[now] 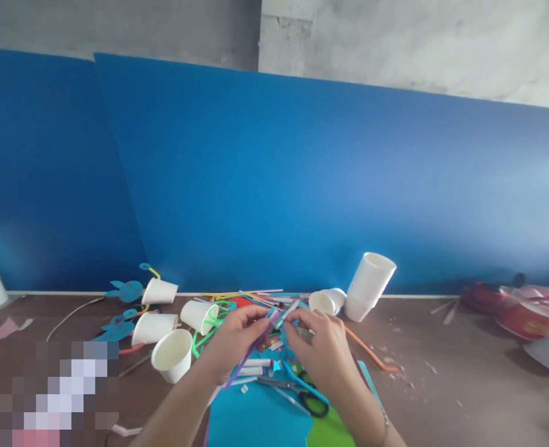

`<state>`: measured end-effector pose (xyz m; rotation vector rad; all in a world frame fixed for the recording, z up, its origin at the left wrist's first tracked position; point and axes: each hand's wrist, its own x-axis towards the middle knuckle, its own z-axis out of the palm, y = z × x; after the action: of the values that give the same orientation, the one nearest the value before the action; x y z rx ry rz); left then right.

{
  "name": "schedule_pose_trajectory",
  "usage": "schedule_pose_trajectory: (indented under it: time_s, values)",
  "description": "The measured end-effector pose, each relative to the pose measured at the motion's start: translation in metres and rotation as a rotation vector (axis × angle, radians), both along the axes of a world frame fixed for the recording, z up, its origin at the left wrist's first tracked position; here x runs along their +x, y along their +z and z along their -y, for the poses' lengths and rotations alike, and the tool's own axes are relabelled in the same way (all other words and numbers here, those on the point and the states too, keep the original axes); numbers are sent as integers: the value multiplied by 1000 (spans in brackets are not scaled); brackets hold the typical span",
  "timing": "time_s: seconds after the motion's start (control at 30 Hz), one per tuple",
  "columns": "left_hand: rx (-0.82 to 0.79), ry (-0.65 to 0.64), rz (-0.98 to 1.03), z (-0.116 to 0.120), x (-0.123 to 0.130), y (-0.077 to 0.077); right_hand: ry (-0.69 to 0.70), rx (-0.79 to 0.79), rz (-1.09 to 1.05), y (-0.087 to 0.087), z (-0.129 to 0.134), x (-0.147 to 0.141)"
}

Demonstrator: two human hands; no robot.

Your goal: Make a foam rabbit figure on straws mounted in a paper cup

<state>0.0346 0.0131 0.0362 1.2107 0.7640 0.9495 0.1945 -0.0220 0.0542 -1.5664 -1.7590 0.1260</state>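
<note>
Both hands meet above the middle of the brown table. My left hand (pixel 235 341) is closed, its fingertips pinching a purple straw (pixel 249 360) that slants down to the lower left. Close beside it, my right hand (pixel 318 347) is closed on a small whitish strip (pixel 290 310) touching the straw's upper end. A bluish bit shows between the fingertips; its exact shape is unclear. Beneath the hands lie blue paper (pixel 256 413), markers (pixel 256 366), a blue straw (pixel 302 382) and scissors (pixel 314 403) with black handles.
White paper cups (pixel 172 357) stand and lie at the left, some with blue paper cutouts (pixel 128 290). Stacked cups (pixel 370 285) lean at the back right. An orange straw (pixel 370 351) and paper scraps lie right of my hands. Red and pink items (pixel 526 313) sit far right.
</note>
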Motion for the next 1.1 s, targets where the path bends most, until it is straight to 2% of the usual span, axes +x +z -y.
schedule_pose_trajectory:
  time_s: [0.23,0.37,0.47,0.6,0.8,1.1]
  values:
    - [-244,-42,187,-2,0,-8,81,-54,-92,-1,-4,0]
    - [-270,-69,160,2,3,-7,84,-22,-92,-2,-4,0]
    - [-225,-21,77,6,6,-4,56,16,-78,-3,-4,-1]
    - [-32,68,-4,7,11,-4,-1,62,-20,-7,-2,-5]
    - [157,177,-154,5,11,-5,43,66,16,-6,4,-8]
    - [173,168,-103,7,14,-2,28,103,58,-10,2,-9]
